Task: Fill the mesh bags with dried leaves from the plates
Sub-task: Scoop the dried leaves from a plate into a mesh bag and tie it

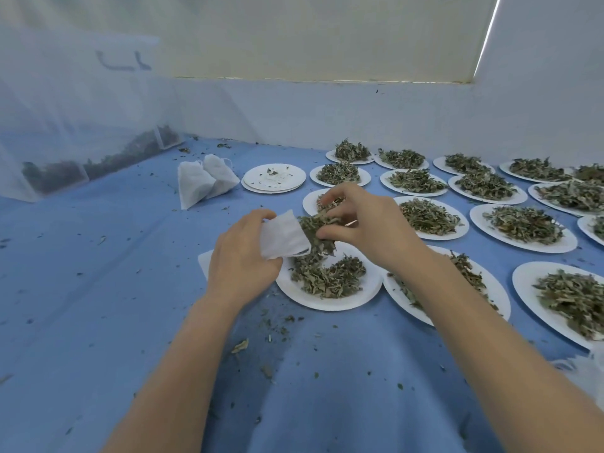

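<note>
- Nearest us, our two forearms reach out over the blue tabletop (pixel 98 289), which is strewn with leaf crumbs.
- At far left we see a sheer white net (pixel 65 125) with dark leaves behind it.
- Two filled mesh bags (pixel 204 183) lie touching each other, just beside a stack of nearly bare plates (pixel 274 178).
- Our left hand (pixel 240 256) grips an open mesh bag (pixel 282 235) above the nearest plate (pixel 327 300).
- Our right hand (pixel 366 223) pinches a clump of dried leaves (pixel 315 232) at the bag's mouth.
- To the right we see rows of plates heaped with leaves (pixel 523 223).
</note>
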A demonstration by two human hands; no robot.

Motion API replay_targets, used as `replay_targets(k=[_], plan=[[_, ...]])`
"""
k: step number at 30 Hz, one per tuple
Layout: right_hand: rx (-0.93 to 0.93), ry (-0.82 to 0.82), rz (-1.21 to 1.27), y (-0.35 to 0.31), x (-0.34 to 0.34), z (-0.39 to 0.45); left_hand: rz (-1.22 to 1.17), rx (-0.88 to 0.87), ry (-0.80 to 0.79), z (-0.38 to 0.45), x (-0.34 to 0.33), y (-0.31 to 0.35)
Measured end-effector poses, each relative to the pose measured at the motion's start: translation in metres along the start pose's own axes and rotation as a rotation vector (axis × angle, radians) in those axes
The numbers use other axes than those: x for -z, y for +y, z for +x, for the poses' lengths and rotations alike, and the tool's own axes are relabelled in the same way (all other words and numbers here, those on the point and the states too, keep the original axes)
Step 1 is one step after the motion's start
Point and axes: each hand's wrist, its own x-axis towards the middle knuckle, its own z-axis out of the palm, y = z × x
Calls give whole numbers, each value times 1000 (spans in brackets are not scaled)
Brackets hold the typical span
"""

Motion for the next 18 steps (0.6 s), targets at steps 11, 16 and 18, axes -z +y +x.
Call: replay_targets(k=[11,16,18], plan=[[71,-22,-62,-2,-12,2,-95,-111,60,-4,-2,14],[29,-81,260,-3,-7,0,91,-187,19,-2,-4,15],[27,-174,397,-3,-4,-1,92,-148,21,-3,-3,16]])
